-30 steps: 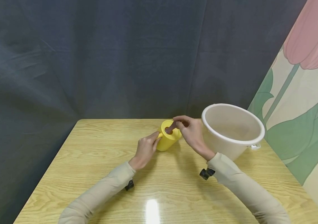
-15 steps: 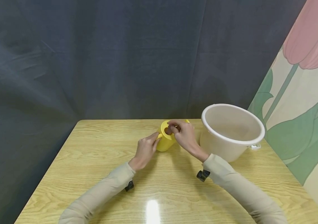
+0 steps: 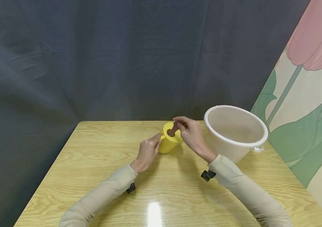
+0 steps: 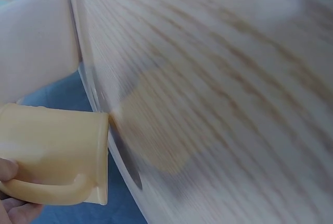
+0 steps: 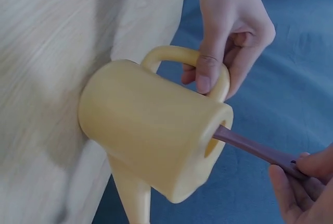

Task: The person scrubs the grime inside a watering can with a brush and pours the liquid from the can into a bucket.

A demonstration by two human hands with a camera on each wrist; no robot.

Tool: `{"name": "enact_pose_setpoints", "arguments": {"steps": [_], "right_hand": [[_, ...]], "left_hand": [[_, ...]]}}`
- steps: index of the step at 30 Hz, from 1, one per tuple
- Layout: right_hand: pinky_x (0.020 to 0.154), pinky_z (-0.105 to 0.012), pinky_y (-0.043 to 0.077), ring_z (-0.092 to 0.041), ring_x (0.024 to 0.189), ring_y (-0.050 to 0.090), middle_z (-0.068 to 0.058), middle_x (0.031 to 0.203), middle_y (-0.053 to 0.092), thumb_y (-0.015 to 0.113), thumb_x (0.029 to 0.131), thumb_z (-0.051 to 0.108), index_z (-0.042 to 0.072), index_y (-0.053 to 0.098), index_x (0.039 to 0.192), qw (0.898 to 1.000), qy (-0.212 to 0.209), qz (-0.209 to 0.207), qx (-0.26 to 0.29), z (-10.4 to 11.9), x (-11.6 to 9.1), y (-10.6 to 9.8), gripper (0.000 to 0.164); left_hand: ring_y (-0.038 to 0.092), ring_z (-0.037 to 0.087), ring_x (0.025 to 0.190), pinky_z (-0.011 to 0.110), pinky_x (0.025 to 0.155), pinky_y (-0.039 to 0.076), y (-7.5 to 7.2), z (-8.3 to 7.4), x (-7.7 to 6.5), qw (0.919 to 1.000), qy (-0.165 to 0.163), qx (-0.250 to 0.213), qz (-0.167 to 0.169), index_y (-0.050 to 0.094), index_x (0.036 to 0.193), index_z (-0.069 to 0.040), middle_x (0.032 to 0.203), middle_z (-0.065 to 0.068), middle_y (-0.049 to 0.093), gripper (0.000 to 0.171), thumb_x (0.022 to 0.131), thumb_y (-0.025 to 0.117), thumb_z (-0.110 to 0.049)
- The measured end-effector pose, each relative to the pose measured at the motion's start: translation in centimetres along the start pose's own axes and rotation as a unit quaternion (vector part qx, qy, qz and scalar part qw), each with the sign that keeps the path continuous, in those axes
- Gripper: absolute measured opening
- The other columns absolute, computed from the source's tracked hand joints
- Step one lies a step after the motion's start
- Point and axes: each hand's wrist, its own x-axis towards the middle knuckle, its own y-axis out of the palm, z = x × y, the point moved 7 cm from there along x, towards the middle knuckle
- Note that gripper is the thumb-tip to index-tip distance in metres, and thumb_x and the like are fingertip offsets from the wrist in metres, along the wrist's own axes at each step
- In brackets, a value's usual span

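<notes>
A yellow watering can stands near the far side of the table, with its round top opening facing up. My left hand grips its loop handle between thumb and fingers. My right hand pinches the end of a brown brush, whose pale bristles show faintly at the opening. In the right wrist view the slim brush handle slants into the can's mouth, and its head is hidden inside. The spout points away from the gripped handle.
A large white bucket stands right of the can, close to my right hand. Dark cloth hangs behind the wooden table. A wall with painted tulips borders the right side.
My right hand dipped down and left toward the can, pushing the brush deeper, then rose again so more of its handle shows. My left hand and the can stayed put.
</notes>
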Motion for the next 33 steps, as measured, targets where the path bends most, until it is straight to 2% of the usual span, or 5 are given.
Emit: {"name": "enact_pose_setpoints", "arguments": {"steps": [8,11,15,26,33], "right_hand": [[0.056,-0.031,0.045,-0.016,0.061,0.061,-0.009,0.085,0.074,0.061,0.09,-0.009,0.002,0.076,0.1,0.996,-0.02,-0.004,-0.081,-0.8,-0.5,1.6,0.021],[0.056,-0.032,0.044,-0.017,0.058,0.057,-0.011,0.086,0.074,0.06,0.09,-0.01,0.002,0.076,0.1,0.996,-0.015,0.008,-0.083,-1.0,-0.7,2.0,0.023],[0.058,-0.032,0.048,-0.019,0.065,0.063,-0.012,0.087,0.074,0.059,0.089,-0.013,0.0,0.075,0.101,0.998,-0.011,0.012,-0.065,-1.0,-0.5,1.7,0.024],[0.064,-0.037,0.053,-0.024,0.075,0.07,-0.011,0.081,0.073,0.053,0.093,-0.016,-0.003,0.072,0.103,1.0,-0.023,-0.01,-0.012,-0.2,0.4,-0.1,0.026],[0.06,-0.031,0.049,-0.015,0.062,0.059,-0.007,0.078,0.071,0.05,0.08,-0.025,0.003,0.073,0.088,0.996,-0.054,-0.01,-0.068,-0.1,0.0,0.7,0.037]], "left_hand": [[0.068,0.016,0.068,0.03,0.058,0.056,0.0,-0.1,-0.1,1.0,0.0,0.004,0.006,0.066,0.098,-0.001,0.093,0.012,0.073,0.005,0.093,0.067,0.0],[0.066,0.015,0.066,0.029,0.056,0.055,0.1,-0.1,-0.1,0.9999,0.0,0.004,0.01,0.066,0.097,-0.001,0.092,0.011,0.073,0.003,0.094,0.066,0.0],[0.069,0.017,0.07,0.03,0.059,0.056,0.1,0.0,-0.1,0.9999,-0.002,0.0,0.01,0.066,0.097,-0.001,0.094,0.012,0.073,0.003,0.094,0.066,-0.001],[0.072,0.02,0.078,0.032,0.065,0.059,0.1,0.2,-0.1,0.9999,-0.007,-0.003,0.011,0.068,0.1,-0.002,0.099,0.013,0.074,0.006,0.094,0.066,-0.002],[0.072,0.021,0.078,0.033,0.063,0.059,0.1,0.1,0.0,1.0,0.002,0.004,0.0,0.069,0.101,-0.002,0.101,0.014,0.074,0.007,0.093,0.067,-0.002]]}}
